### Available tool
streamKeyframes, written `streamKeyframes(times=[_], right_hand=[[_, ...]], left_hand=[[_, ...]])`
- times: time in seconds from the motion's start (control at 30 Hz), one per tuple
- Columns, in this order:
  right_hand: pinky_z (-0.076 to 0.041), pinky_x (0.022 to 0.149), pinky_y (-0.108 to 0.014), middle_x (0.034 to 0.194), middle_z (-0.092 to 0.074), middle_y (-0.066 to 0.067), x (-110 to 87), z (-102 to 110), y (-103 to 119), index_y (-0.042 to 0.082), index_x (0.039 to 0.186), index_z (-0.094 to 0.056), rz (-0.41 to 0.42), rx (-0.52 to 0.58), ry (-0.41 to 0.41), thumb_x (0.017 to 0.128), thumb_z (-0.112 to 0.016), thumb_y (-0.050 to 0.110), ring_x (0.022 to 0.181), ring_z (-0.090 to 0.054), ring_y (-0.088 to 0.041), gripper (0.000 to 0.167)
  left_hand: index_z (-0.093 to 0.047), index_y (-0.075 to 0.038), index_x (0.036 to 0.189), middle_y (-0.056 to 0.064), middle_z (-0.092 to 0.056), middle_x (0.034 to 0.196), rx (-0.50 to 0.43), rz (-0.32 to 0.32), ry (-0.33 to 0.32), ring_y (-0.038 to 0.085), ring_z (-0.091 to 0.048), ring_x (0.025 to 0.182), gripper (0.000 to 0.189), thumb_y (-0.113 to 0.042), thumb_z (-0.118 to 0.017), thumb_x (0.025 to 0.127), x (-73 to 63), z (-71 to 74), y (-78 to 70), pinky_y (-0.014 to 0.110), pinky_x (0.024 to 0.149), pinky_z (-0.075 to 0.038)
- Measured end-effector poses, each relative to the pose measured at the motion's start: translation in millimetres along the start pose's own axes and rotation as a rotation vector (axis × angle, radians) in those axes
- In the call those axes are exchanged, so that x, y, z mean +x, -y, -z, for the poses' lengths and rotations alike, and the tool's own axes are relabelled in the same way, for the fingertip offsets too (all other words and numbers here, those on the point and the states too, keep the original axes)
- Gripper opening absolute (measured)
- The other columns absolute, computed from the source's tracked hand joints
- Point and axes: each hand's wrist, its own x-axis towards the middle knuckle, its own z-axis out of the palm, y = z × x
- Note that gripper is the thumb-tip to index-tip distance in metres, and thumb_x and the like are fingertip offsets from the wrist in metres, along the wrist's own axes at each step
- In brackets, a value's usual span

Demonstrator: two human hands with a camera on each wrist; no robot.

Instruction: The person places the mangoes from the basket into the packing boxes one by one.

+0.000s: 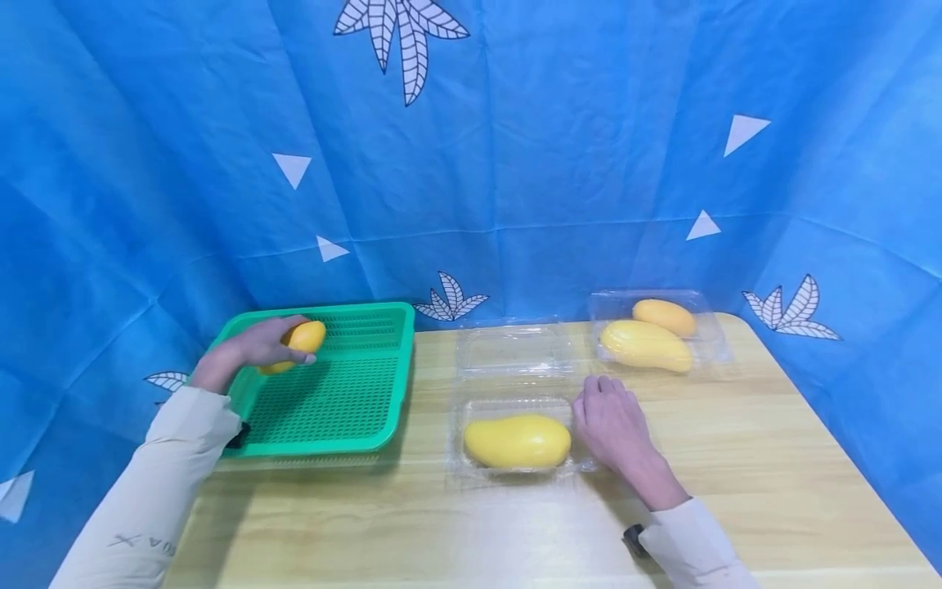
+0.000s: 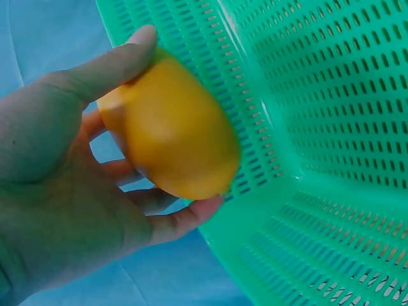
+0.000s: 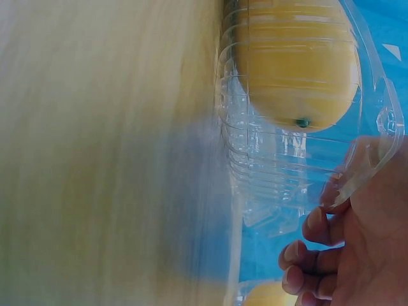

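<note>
My left hand [image 1: 268, 342] grips an orange-yellow mango [image 2: 175, 127] over the left part of the green basket [image 1: 401, 384]. The left wrist view shows the thumb on one side of the fruit and fingertips on the other. Below that hand, another bit of yellow [image 1: 275, 368] shows in the basket. In the middle of the table lies an opened clear plastic box [image 1: 458, 466] with a larger yellow mango [image 1: 518, 442] in its front half. My right hand [image 1: 612, 421] pinches the right rim of this box between thumb and forefinger, the other fingers curled.
At the back right, a second clear box [image 1: 611, 304] holds a yellow mango [image 1: 648, 345] and a smaller orange one [image 1: 664, 317]. The lid [image 1: 515, 350] of the middle box lies back towards the blue curtain [image 1: 515, 164], which stands round the wooden table [image 1: 353, 523].
</note>
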Motion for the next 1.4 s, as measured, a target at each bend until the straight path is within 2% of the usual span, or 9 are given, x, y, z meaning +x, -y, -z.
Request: streamKeyframes(times=[0.27,0.47,0.77,1.07,1.4], right_hand=[[-0.042,0.062,-0.039,0.076,-0.043,-0.008,-1.1,0,-3,0.007,0.082,-0.045,-0.007,0.003,0.001,0.102,-0.046,0.014,0.071,-0.042,-0.026,0.022],[-0.042,0.062,-0.039,0.076,-0.044,-0.008,-0.2,-1,-5,0.007,0.083,-0.046,-0.010,0.018,0.004,0.102,-0.045,0.014,0.071,-0.043,-0.026,0.021],[-0.044,0.064,-0.042,0.079,-0.046,-0.009,-2.3,0,-12,0.006,0.084,-0.046,-0.032,0.021,0.016,0.102,-0.045,0.015,0.074,-0.045,-0.028,0.020],[-0.042,0.062,-0.040,0.076,-0.044,-0.008,-2.0,0,-6,0.007,0.082,-0.045,-0.010,0.023,0.005,0.102,-0.045,0.013,0.071,-0.044,-0.027,0.021],[-0.041,0.061,-0.039,0.075,-0.043,-0.008,-0.4,0,-1,0.007,0.081,-0.045,0.005,0.021,-0.012,0.102,-0.043,0.013,0.070,-0.043,-0.027,0.022]], left_hand=[[-0.044,0.003,0.143,0.020,-0.057,0.113,-0.018,-0.034,-0.090,0.036,-0.051,0.099,0.064,-0.036,-0.069,0.099,0.7,-0.8,-14.7,0.050,0.077,-0.048],[-0.045,-0.003,0.143,0.019,-0.051,0.112,-0.061,-0.072,-0.170,0.035,-0.041,0.101,0.057,-0.031,-0.069,0.099,-3.3,2.7,-25.7,0.043,0.072,-0.043],[-0.042,-0.008,0.151,0.018,-0.048,0.118,-0.154,-0.138,-0.239,0.033,-0.042,0.102,0.063,-0.033,-0.068,0.100,-3.5,4.8,-58.1,0.040,0.071,-0.045],[-0.041,-0.009,0.153,0.018,-0.048,0.118,-0.196,-0.157,-0.283,0.031,-0.041,0.103,0.064,-0.032,-0.070,0.100,-16.8,2.2,-75.3,0.039,0.068,-0.047],[-0.050,-0.012,0.147,0.013,-0.055,0.126,-0.242,-0.200,-0.428,0.030,-0.049,0.107,0.062,-0.030,-0.076,0.095,-34.0,-5.1,-101.6,0.044,0.076,-0.047]])
